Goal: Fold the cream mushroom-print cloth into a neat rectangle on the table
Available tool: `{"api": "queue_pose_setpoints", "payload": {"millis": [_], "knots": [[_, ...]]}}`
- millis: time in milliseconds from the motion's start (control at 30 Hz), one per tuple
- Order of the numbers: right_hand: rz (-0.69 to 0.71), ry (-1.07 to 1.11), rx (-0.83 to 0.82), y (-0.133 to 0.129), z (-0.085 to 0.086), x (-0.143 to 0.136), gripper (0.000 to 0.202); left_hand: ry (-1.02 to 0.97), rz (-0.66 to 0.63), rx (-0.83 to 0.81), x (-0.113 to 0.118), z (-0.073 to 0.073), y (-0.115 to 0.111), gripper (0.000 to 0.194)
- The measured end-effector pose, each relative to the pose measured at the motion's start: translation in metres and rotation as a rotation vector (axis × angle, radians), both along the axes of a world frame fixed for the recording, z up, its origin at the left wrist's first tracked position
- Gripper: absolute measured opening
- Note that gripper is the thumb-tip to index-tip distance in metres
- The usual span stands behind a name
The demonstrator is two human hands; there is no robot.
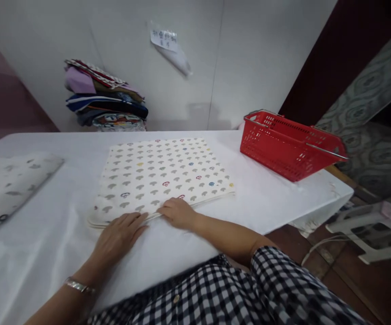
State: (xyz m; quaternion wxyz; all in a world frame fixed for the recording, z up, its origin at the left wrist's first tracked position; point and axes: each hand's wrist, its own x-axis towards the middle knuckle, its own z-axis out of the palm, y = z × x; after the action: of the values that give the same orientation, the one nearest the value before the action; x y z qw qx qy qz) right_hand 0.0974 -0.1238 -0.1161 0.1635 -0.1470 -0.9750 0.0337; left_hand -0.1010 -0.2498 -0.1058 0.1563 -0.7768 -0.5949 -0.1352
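A folded white cloth (pixel 168 168) printed with small grey, red, blue and yellow mushrooms lies flat in front of me, its layered edge towards me. At the near left part of that edge rests my left hand (pixel 119 232), fingers stretched along the cloth and thumb apart. My right hand (pixel 178 213) is further right on the same edge, its fingers curled closed over the fabric; the thumb is hidden. To the left lies another white printed cloth (pixel 9 189), partly out of view and touched by neither hand.
The white-covered table (pixel 273 203) meets a pale wall. A red basket (pixel 283 149) with metal handles stands at the back right. Folded fabrics are stacked (pixel 107 99) at the back left. A taped paper note (pixel 164 39) hangs above. A white stool (pixel 378 230) stands right of the table.
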Motion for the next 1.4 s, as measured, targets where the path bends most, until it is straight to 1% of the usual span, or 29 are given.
{"api": "queue_pose_setpoints", "payload": {"millis": [133, 267, 333, 400, 433, 500, 533, 567, 600, 667, 700, 733, 767, 800, 867, 933, 1067, 1200, 1300, 1400], "knots": [[-0.009, -0.015, -0.015, 0.003, 0.000, -0.002, 0.023, 0.005, -0.025, 0.019, 0.007, -0.002, 0.006, 0.034], [0.010, -0.052, 0.012, 0.000, 0.004, -0.003, 0.021, 0.044, 0.036, 0.002, 0.015, -0.005, 0.014, 0.034], [0.010, -0.057, 0.025, 0.000, 0.008, 0.003, 0.021, 0.048, 0.055, -0.005, 0.017, -0.007, 0.016, 0.033], [-0.012, -0.024, 0.010, 0.003, 0.013, 0.019, 0.021, 0.042, 0.062, -0.008, 0.017, -0.007, 0.016, 0.033], [-0.028, 0.008, -0.010, 0.007, 0.015, 0.032, 0.022, 0.039, 0.064, -0.011, 0.016, -0.008, 0.016, 0.034], [-0.092, 0.099, -0.073, 0.019, 0.018, 0.068, 0.023, 0.032, 0.068, -0.019, 0.016, -0.008, 0.015, 0.036], [-0.155, 0.151, -0.111, 0.027, 0.019, 0.089, 0.023, 0.028, 0.074, -0.022, 0.016, -0.008, 0.015, 0.036], [-0.262, 0.216, -0.152, 0.034, 0.020, 0.112, 0.023, 0.025, 0.080, -0.023, 0.016, -0.008, 0.015, 0.037], [-0.395, 0.275, -0.202, 0.042, 0.021, 0.135, 0.023, 0.021, 0.084, -0.024, 0.017, -0.007, 0.015, 0.037], [-0.721, 0.379, -0.350, 0.056, 0.021, 0.177, 0.022, 0.011, 0.085, -0.022, 0.018, -0.007, 0.015, 0.037], [-0.865, 0.387, -0.447, 0.062, 0.021, 0.194, 0.022, 0.004, 0.085, -0.022, 0.019, -0.006, 0.016, 0.038], [-0.976, 0.379, -0.529, 0.066, 0.021, 0.208, 0.023, -0.005, 0.085, -0.024, 0.019, -0.006, 0.016, 0.038], [-1.053, 0.360, -0.595, 0.070, 0.021, 0.217, 0.025, -0.015, 0.087, -0.027, 0.020, -0.005, 0.016, 0.038], [-1.097, 0.333, -0.643, 0.072, 0.021, 0.223, 0.027, -0.025, 0.089, -0.028, 0.020, -0.005, 0.017, 0.038], [-1.123, 0.285, -0.695, 0.077, 0.021, 0.226, 0.031, -0.040, 0.088, -0.020, 0.021, -0.004, 0.017, 0.037], [-1.134, 0.231, -0.746, 0.080, 0.022, 0.221, 0.033, -0.039, 0.076, -0.007, 0.021, -0.004, 0.016, 0.037], [-1.142, 0.122, -0.804, 0.085, 0.032, 0.211, 0.028, -0.023, 0.059, 0.004, 0.021, -0.004, 0.015, 0.035], [-1.151, 0.064, -0.842, 0.085, 0.043, 0.209, 0.025, -0.035, 0.060, -0.003, 0.022, -0.002, 0.014, 0.034], [-1.174, 0.022, -0.888, 0.084, 0.047, 0.208, 0.023, -0.025, 0.062, -0.005, 0.022, -0.001, 0.014, 0.035], [-1.201, -0.037, -0.916, 0.086, 0.048, 0.206, 0.026, -0.024, 0.059, 0.000, 0.022, -0.001, 0.014, 0.035]]}}
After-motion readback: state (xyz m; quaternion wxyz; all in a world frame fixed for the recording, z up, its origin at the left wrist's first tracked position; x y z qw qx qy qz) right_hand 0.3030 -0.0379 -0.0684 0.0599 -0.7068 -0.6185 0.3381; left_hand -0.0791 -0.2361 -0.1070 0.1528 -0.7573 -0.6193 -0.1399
